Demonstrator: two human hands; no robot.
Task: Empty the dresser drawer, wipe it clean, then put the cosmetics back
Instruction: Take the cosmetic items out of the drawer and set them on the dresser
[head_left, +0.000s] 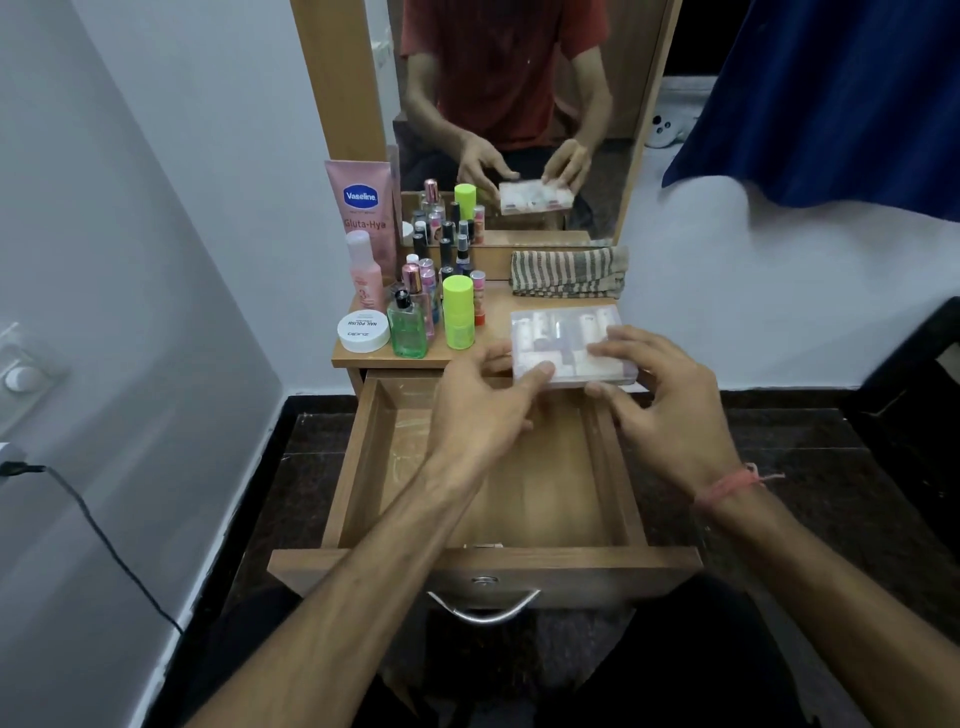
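The wooden dresser drawer (358, 467) is pulled out with nothing inside; pale smears mark its bottom. A clear plastic cosmetics box (561, 332) with small bottles inside sits at the dresser top's front right edge. My left hand (483, 405) grips its left front corner and my right hand (670, 400) holds its right front side. Many cosmetics stand on the left of the dresser top: a pink Vaseline tube (363, 208), a green bottle (409, 332), a neon-capped bottle (458, 312), a white nail polish remover jar (363, 330).
A striped folded cloth (569, 273) lies at the back right of the dresser top under the mirror (519, 104). A black cable (104, 540) runs along the left wall. Dark blue fabric (831, 93) hangs at upper right. The drawer handle (483, 608) faces me.
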